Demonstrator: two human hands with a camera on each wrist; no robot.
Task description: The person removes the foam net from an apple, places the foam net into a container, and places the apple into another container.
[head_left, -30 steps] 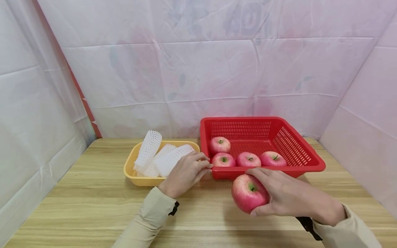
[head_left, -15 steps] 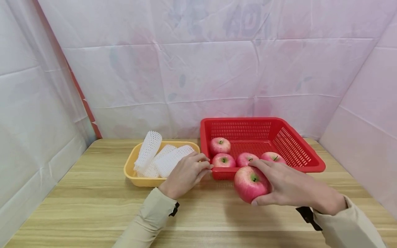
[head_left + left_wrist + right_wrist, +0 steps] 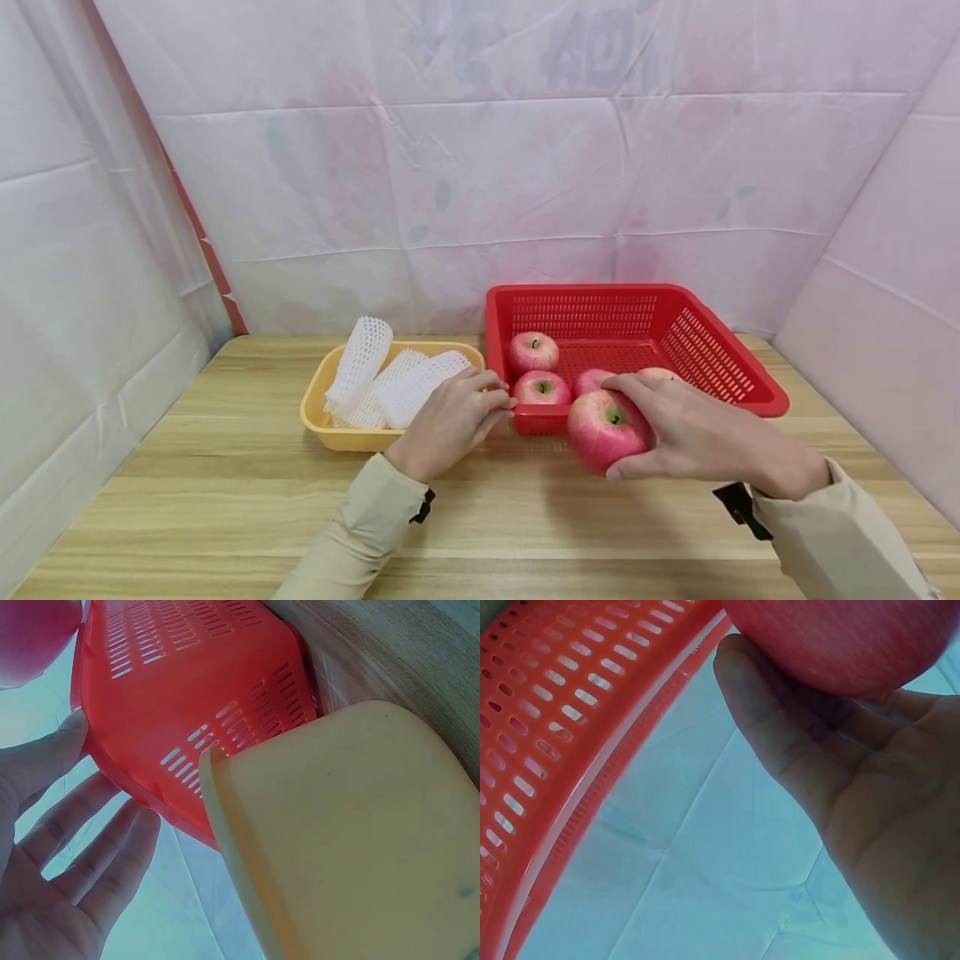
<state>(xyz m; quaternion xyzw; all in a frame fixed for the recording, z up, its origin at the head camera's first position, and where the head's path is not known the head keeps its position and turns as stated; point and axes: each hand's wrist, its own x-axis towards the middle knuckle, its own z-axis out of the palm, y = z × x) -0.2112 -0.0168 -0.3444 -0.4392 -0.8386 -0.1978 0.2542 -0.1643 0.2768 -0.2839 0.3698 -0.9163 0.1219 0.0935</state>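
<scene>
My right hand (image 3: pixel 686 429) grips a large pink-red apple (image 3: pixel 606 429), thumb on its near side. The apple is at the front rim of a red slotted basket (image 3: pixel 712 408), partly covering it in the head view. At the basket's front left corner, my left hand (image 3: pixel 453 417) holds the rim between thumb and fingers. In the left wrist view the thumb (image 3: pixel 56 746) touches the rim from outside. Several apples lie along the left and front of the basket, including a rear apple (image 3: pixel 533 352) and a corner apple (image 3: pixel 542 388); others are partly hidden by my right hand.
Left of the basket stands a yellow tray (image 3: pixel 318 421) holding white foam net sleeves (image 3: pixel 360 358), one leaning above its rim. Both containers rest on a wooden table (image 3: pixel 225 483). Pale cloth walls (image 3: pixel 465 192) enclose the back and sides.
My right hand has raised the apple slightly and moved it forward, toward the basket's front rim, covering more of the apples behind. My left hand has stayed at the basket corner.
</scene>
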